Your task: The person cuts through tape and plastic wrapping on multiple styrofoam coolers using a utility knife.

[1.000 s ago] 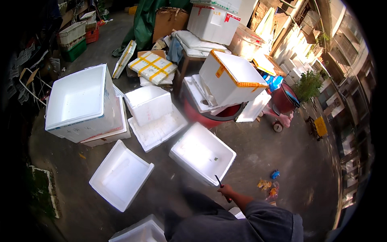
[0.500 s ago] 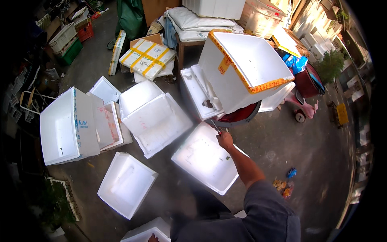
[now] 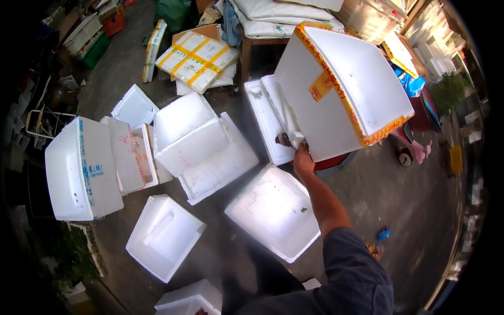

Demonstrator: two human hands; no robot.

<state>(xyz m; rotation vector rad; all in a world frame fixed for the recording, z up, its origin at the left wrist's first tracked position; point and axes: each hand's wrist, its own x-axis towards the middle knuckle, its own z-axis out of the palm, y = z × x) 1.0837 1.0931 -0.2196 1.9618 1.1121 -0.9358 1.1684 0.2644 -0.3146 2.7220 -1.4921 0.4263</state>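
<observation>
My right hand (image 3: 304,160) is closed at the lower corner of a tall white foam box (image 3: 338,105) edged with orange tape. A slim bladed tool, clearer half a second ago, sticks out of its fist and is now mostly hidden against the foam. Beside the fist are white foam lids (image 3: 265,118), one with a dark broken patch. An open foam box (image 3: 275,215) with small green bits inside lies just below my forearm. At the bottom edge only a sliver of my left hand (image 3: 201,312) shows, over another foam box (image 3: 184,299); its fingers are cut off.
Foam boxes (image 3: 84,168) stand on the left, with more (image 3: 202,142) in the middle and one (image 3: 165,236) nearer me. Taped lids (image 3: 197,60) lean at the back beside a stool with white sacks (image 3: 262,21). A pink toy (image 3: 417,149) and blue litter (image 3: 384,233) lie right.
My right hand has moved forward and slightly right, up to the lower corner of the orange-taped box. The view has shifted. My left hand stays at the bottom edge.
</observation>
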